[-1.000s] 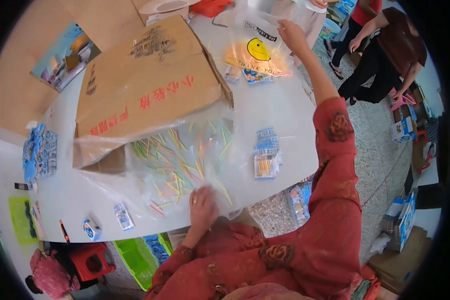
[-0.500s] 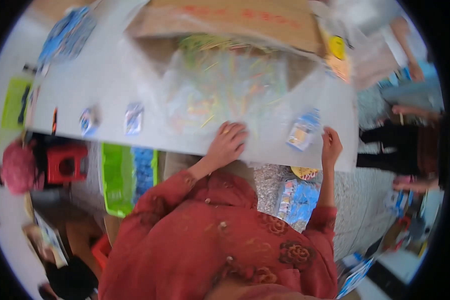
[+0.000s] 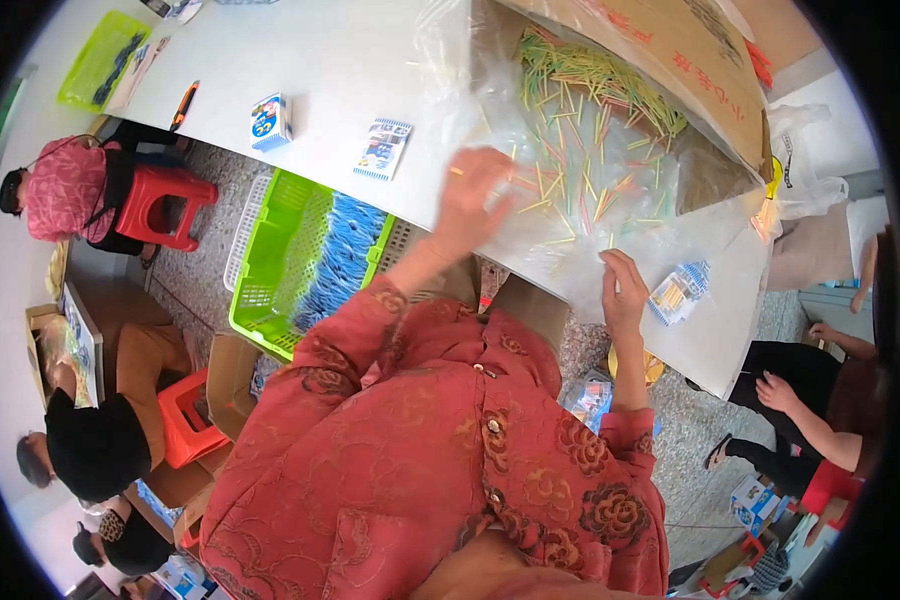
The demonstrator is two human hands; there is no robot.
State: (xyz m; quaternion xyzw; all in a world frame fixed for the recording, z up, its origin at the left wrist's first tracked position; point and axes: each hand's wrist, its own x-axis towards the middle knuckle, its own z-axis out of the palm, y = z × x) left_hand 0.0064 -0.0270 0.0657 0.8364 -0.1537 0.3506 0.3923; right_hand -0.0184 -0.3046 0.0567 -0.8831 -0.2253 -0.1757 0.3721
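Observation:
My left hand [image 3: 470, 205], blurred by motion, is over the near-left side of a clear plastic bag [image 3: 660, 235]. Its thumb stands apart from the fingers, and I see nothing held. Thin coloured sticks [image 3: 570, 150], mostly green with some pink and yellow, spill over the bag from a tilted cardboard box [image 3: 660, 40]. My right hand [image 3: 625, 290] is at the table's near edge, fingers loosely bent and apart, with nothing visible in them. Right of it lies a small blue-and-white packet [image 3: 678, 292]. Two similar packs, one flat [image 3: 382, 150] and one boxy [image 3: 270, 122], are left of my left hand.
An orange-and-black cutter [image 3: 184, 105] lies on the white table [image 3: 330, 60]. Below its edge stands a green basket [image 3: 260, 285] with blue packets. Red stools [image 3: 165, 208] and seated people are at left; other people are at right. A yellow round thing [image 3: 645, 365] is below the right hand.
The view has turned and shifted, so the box and sticks now appear farther right. My left hand has lifted and blurs over the bag; my right hand is now left of the right-hand packet.

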